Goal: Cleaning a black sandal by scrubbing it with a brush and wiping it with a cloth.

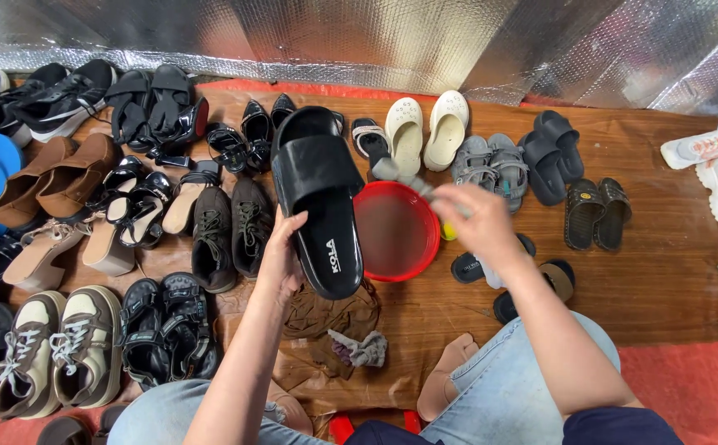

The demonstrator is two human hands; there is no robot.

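Note:
My left hand (281, 259) holds a black slide sandal (319, 198) by its heel end, upright and tilted, strap side toward me. Just right of it my right hand (478, 218) is blurred with motion and grips a grey cloth or brush (404, 180) whose end points at the sandal's toe. A red round basin (396, 231) sits on the brown mat directly under and between both hands.
Rows of shoes cover the mat: black sandals and heels (157, 103) at left, brown lace-ups (231, 227), cream clogs (425, 128), grey sandals (487, 161), dark slides (553, 152). Brown rags (330, 317) lie near my knees. A foil wall (375, 41) stands behind.

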